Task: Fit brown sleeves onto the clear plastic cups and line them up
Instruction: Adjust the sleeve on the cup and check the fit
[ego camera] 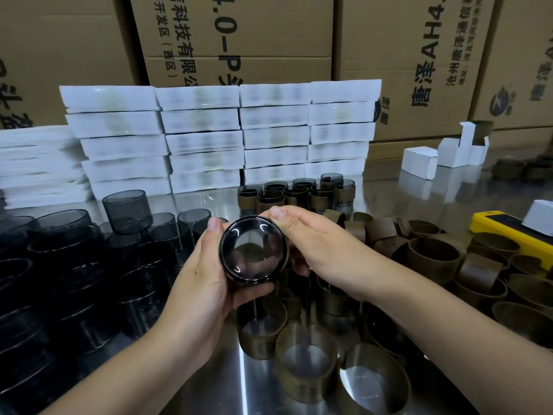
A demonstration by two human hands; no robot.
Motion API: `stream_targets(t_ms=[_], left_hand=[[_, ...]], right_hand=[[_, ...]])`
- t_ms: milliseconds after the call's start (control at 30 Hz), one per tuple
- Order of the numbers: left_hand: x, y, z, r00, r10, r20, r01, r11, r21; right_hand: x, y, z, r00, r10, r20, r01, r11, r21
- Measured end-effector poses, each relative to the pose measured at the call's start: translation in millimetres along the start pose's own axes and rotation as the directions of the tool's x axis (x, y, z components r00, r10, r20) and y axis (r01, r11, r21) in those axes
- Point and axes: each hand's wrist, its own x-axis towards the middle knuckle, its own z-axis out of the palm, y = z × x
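The cup (254, 250) is in mid-air at the centre of the frame. Its round base faces me and its long axis runs away from me. My left hand (203, 283) curls round its left and lower side. My right hand (314, 244) curls over its upper right edge, so both hands are gripping it. I cannot tell whether a sleeve is seated on it. The sleeved cups (299, 193) stand on the bench (257, 384) straight beyond, in the upper centre and slightly toward my right hand. I judge the cup must be turned upright before it joins them. Loose sleeves (434, 256) lie at the right and bare cups (74, 265) at the left.
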Motion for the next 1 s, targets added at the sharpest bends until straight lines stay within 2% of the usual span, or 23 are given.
stream_targets(t_ms=[133,267,333,400,467,533,600,633,733,867,933,1000], left_hand=[[0.0,-1.2,-0.1,1.000,0.024,-0.005,-0.024,1.000,0.006],[2.2,-3.4,-0.6,0.997,0.057,-0.044,-0.056,0.998,0.032],[5.0,-7.5,-2.1,0.992,0.097,-0.087,-0.084,0.987,0.135],[3.1,-7.7,-2.9,0.983,0.165,-0.087,-0.134,0.949,0.287],[-4.7,-4.3,-1.0,0.963,0.266,0.030,-0.247,0.838,0.486],[-12.2,-5.4,-1.2,0.904,0.366,0.222,-0.417,0.639,0.646],[-17.0,-7.7,-2.1,0.832,0.405,0.378,-0.544,0.470,0.695],[-17.9,-7.8,-2.3,0.806,0.415,0.422,-0.582,0.429,0.690],[-17.2,-8.0,-3.6,0.722,0.464,0.513,-0.684,0.366,0.631],[-15.6,-13.4,-4.5,0.619,0.505,0.602,-0.776,0.276,0.566],[-15.0,-14.7,-5.0,0.600,0.484,0.637,-0.796,0.284,0.534],[-13.9,-13.5,-5.7,0.591,0.438,0.677,-0.806,0.335,0.487]], right_hand=[[0.4,1.5,-1.6,0.999,0.002,0.042,-0.003,0.999,0.034],[-1.2,-3.1,-4.5,0.997,-0.026,0.075,0.009,0.976,0.219],[2.3,-10.2,-15.0,0.999,-0.049,-0.008,0.050,0.967,0.249],[13.9,-17.9,-31.7,0.986,-0.057,-0.156,0.097,0.959,0.266],[33.2,-24.1,-50.0,0.956,-0.048,-0.289,0.102,0.979,0.177],[58.1,-24.8,-66.6,0.929,-0.047,-0.367,0.048,0.999,-0.006],[82.8,-19.0,-79.8,0.922,-0.030,-0.386,-0.039,0.984,-0.171],[92.8,-14.3,-85.0,0.924,-0.005,-0.383,-0.093,0.968,-0.235],[114.2,3.6,-96.0,0.940,0.103,-0.326,-0.226,0.903,-0.365],[133.1,25.4,-90.7,0.953,0.161,-0.258,-0.263,0.862,-0.434],[140.1,35.5,-83.2,0.951,0.191,-0.243,-0.290,0.821,-0.492],[145.3,44.6,-75.2,0.940,0.234,-0.247,-0.331,0.797,-0.505]])
